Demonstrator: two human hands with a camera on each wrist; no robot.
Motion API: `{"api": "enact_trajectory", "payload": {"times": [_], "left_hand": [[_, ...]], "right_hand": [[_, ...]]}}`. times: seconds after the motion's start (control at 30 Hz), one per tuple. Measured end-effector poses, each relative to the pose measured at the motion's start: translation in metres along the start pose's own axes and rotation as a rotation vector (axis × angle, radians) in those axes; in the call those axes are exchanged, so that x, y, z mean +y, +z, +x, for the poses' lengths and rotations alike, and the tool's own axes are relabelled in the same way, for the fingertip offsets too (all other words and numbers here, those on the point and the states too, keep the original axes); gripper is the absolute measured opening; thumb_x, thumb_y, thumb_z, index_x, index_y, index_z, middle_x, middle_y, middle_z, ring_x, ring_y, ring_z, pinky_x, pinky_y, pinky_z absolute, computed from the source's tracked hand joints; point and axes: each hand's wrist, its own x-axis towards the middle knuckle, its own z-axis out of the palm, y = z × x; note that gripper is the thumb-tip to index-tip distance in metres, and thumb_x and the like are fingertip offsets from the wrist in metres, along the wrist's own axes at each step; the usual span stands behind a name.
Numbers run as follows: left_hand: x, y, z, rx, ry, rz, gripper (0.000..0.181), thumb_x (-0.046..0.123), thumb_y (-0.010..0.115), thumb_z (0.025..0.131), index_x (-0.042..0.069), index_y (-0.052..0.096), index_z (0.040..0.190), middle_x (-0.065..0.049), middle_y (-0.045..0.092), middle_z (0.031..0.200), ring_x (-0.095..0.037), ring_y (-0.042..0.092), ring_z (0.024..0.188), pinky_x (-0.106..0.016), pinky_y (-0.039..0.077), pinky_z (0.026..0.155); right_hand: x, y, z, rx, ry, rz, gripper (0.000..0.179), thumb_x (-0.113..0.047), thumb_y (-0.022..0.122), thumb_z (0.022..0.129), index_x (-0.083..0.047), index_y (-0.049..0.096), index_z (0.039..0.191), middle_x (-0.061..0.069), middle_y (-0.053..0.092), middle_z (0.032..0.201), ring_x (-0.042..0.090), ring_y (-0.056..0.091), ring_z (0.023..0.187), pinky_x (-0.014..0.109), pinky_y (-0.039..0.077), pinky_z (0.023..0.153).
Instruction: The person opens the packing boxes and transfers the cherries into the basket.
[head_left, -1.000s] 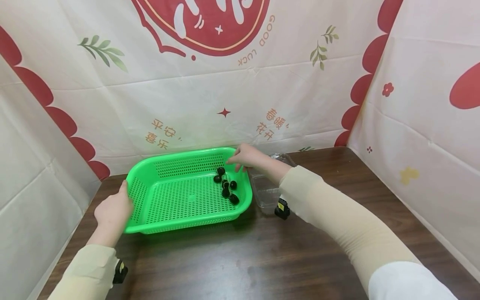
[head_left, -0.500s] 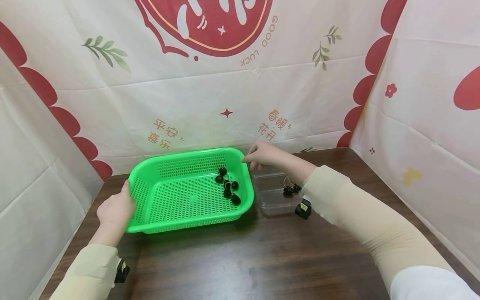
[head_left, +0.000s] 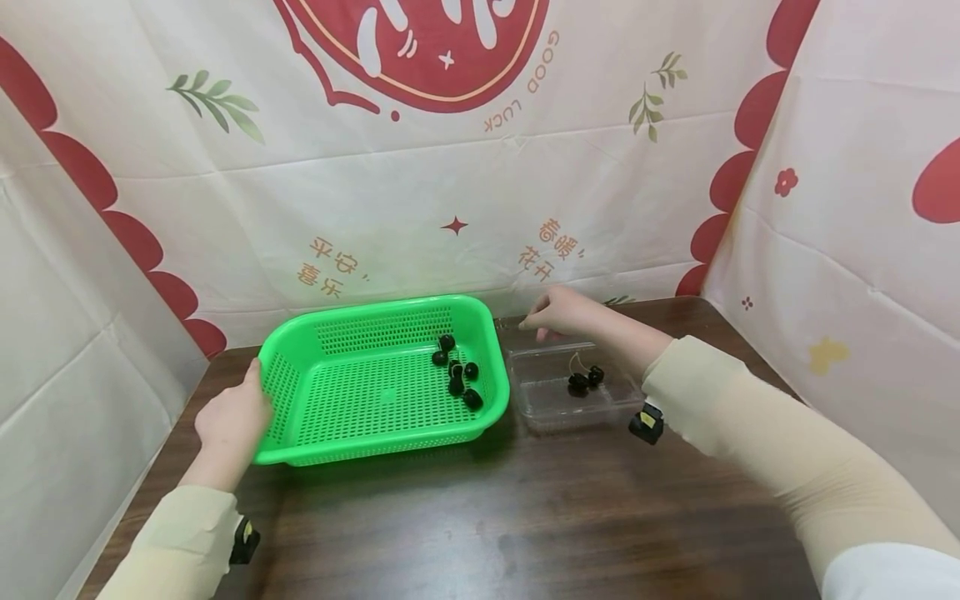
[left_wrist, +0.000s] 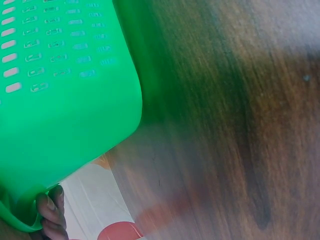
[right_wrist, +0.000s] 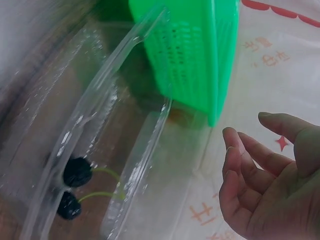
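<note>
A green plastic basket (head_left: 375,442) holds several dark cherries (head_left: 456,385) at its right end. My left hand (head_left: 232,417) grips the basket's left rim; in the left wrist view its fingers (left_wrist: 50,212) curl round the green edge. To the right of the basket is a clear plastic box (head_left: 540,408). Inside it lie a couple of dark cherries (head_left: 577,383), whose green stems show in the right wrist view. Over the back of this box hovers my right hand (head_left: 566,315). Its fingers are loosely bent, with a gap to the thumb and nothing between them (right_wrist: 270,185).
Both containers stand on a dark wooden table (head_left: 450,525), close to its back edge. A printed white cloth (head_left: 405,192) hangs right behind them, and more cloth (head_left: 847,275) closes off the right side. Bare tabletop lies in front.
My right hand has moved right, from over the basket's right end to over the plastic box. The cherries in the box have come into view. My left hand stays on the rim.
</note>
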Motion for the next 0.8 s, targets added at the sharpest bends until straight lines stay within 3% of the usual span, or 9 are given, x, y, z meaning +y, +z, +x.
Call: {"api": "enact_trajectory", "payload": {"times": [0.17, 0.33, 0.6, 0.7, 0.8], "left_hand": [[-0.001, 0.001, 0.001, -0.003, -0.002, 0.003, 0.066, 0.014, 0.041, 0.096, 0.000, 0.012, 0.154, -0.015, 0.052, 0.064, -0.029, 0.050, 0.058, -0.043, 0.039, 0.048], [-0.002, 0.003, 0.003, -0.013, -0.007, 0.005, 0.065, 0.015, 0.041, 0.097, 0.000, 0.011, 0.154, -0.016, 0.053, 0.065, -0.029, 0.051, 0.058, -0.043, 0.039, 0.048], [-0.002, 0.004, 0.003, -0.003, -0.007, 0.013, 0.065, 0.014, 0.041, 0.097, 0.000, 0.013, 0.154, -0.014, 0.051, 0.063, -0.028, 0.050, 0.057, -0.042, 0.039, 0.048], [-0.002, 0.004, 0.003, 0.001, -0.007, 0.011, 0.065, 0.014, 0.041, 0.097, 0.000, 0.013, 0.154, -0.014, 0.051, 0.063, -0.028, 0.050, 0.057, -0.042, 0.039, 0.048], [-0.002, 0.004, 0.003, 0.004, -0.008, 0.007, 0.064, 0.014, 0.040, 0.097, 0.000, 0.013, 0.153, -0.014, 0.051, 0.062, -0.027, 0.049, 0.056, -0.041, 0.038, 0.048]], "right_hand": [[0.013, -0.004, -0.002, 0.003, 0.015, 0.018, 0.028, -0.026, 0.064, 0.093, -0.002, 0.074, 0.105, 0.008, 0.068, 0.071, 0.009, 0.038, 0.043, 0.028, 0.037, 0.052], [0.023, -0.007, -0.004, 0.007, 0.033, 0.042, 0.031, -0.024, 0.064, 0.093, 0.002, 0.071, 0.109, 0.013, 0.069, 0.075, 0.011, 0.047, 0.046, 0.028, 0.040, 0.053], [0.040, -0.009, -0.005, -0.005, 0.025, 0.071, 0.030, -0.016, 0.059, 0.095, 0.006, 0.069, 0.112, 0.015, 0.069, 0.075, 0.009, 0.040, 0.042, 0.023, 0.032, 0.045], [0.044, -0.008, -0.006, 0.017, 0.021, 0.023, 0.029, -0.015, 0.059, 0.096, 0.006, 0.069, 0.112, 0.018, 0.070, 0.087, 0.014, 0.049, 0.049, 0.026, 0.039, 0.050], [0.048, -0.007, -0.009, 0.039, 0.012, -0.061, 0.028, -0.017, 0.059, 0.096, 0.004, 0.070, 0.110, 0.022, 0.065, 0.113, 0.019, 0.058, 0.064, 0.031, 0.045, 0.061]]}}
